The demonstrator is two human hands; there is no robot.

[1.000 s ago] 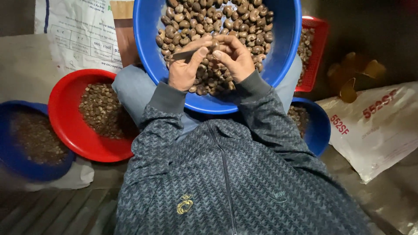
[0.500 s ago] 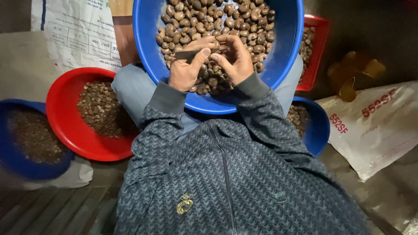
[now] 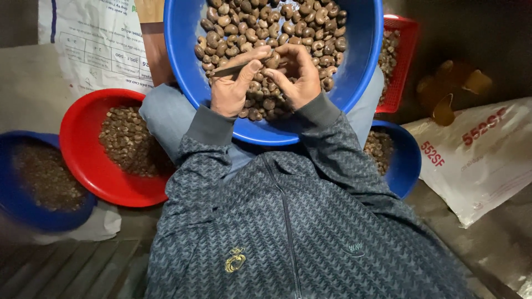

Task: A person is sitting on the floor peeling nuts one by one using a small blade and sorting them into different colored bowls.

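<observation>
Both hands work over the big blue basin that sits on the person's lap, heaped with brown nuts in their shells. The left hand is closed around a small blade, thumb pressed along it, its tip pointing toward the right hand, whose fingers pinch a single nut just above the heap — the blade seems to meet that nut, though the exact contact is too small to make out. Judging by the piles, the work is partway along: the lap basin holds a large stock of whole nuts, so much is left, while the red bowl at the person's left holds a fair layer of smaller brownish pieces, and the blue bowl beyond it holds a darker, finer load; whether these are kernels or shell scraps I cannot tell. Another blue bowl lies half hidden under the right elbow with some nuts in it, and a red basket behind the basin holds more. A white sack lies at the right, a printed white sack stands at the upper left, and some yellowish scraps sit in the dark corner. Nothing blocks the hands themselves — the basin is wide and open — but its bulk on the lap and the person's own sleeves stand between the hands and the right-side bowl, and the red bowl lies low beside the left knee, well apart from the nut in hand.
</observation>
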